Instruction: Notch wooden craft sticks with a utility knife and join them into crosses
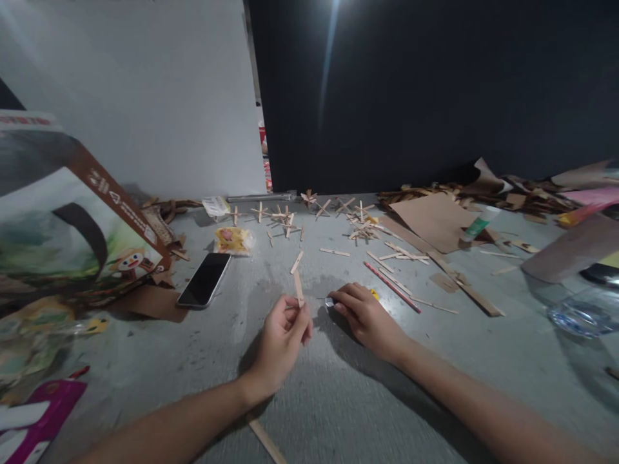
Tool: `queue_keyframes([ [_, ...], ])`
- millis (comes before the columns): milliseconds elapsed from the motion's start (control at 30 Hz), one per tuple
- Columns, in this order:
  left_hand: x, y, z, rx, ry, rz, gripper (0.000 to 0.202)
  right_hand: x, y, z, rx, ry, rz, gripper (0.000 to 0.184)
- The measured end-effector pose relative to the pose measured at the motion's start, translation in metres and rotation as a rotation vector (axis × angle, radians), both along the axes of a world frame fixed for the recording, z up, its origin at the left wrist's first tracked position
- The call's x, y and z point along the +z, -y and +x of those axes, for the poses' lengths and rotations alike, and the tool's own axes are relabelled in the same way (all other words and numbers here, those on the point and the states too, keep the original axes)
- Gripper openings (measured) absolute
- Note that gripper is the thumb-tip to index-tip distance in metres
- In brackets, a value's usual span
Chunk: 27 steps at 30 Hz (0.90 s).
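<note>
A flat wooden craft stick is pinched upright between the thumb and fingers of my left hand. Just past its upper end, a short wooden stick shows; whether the two touch I cannot tell. My right hand rests closed on the table, over a small thing it mostly covers. A clear, shiny tip sticks out at the fingertips, and a yellow bit shows behind the knuckles. Beyond both hands stand several crossed-stick pieces, and loose sticks lie around them.
A phone and a yellow snack packet lie to the left, by a large printed bag. Rightward are a red straw-like stick, cardboard, a green-and-white tube and a clear plastic container. A magenta tool sits lower left.
</note>
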<state>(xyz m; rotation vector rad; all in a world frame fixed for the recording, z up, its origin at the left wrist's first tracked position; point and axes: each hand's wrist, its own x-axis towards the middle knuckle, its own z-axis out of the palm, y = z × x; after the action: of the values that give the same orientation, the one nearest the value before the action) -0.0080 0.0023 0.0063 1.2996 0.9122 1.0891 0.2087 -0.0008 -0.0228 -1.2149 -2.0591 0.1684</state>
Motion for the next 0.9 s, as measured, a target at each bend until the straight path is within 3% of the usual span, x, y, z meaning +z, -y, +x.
queue_keyframes([
  [567,0.0004,-0.004,0.0013,0.015,0.046,-0.056,0.049,0.0022,0.0018,-0.0024,-0.004,0.103,0.008,0.031],
  [900,-0.0034,-0.0056,0.0011,0.037,0.063,-0.027,0.044,0.0027,0.0022,-0.0033,0.062,0.188,-0.028,0.03],
])
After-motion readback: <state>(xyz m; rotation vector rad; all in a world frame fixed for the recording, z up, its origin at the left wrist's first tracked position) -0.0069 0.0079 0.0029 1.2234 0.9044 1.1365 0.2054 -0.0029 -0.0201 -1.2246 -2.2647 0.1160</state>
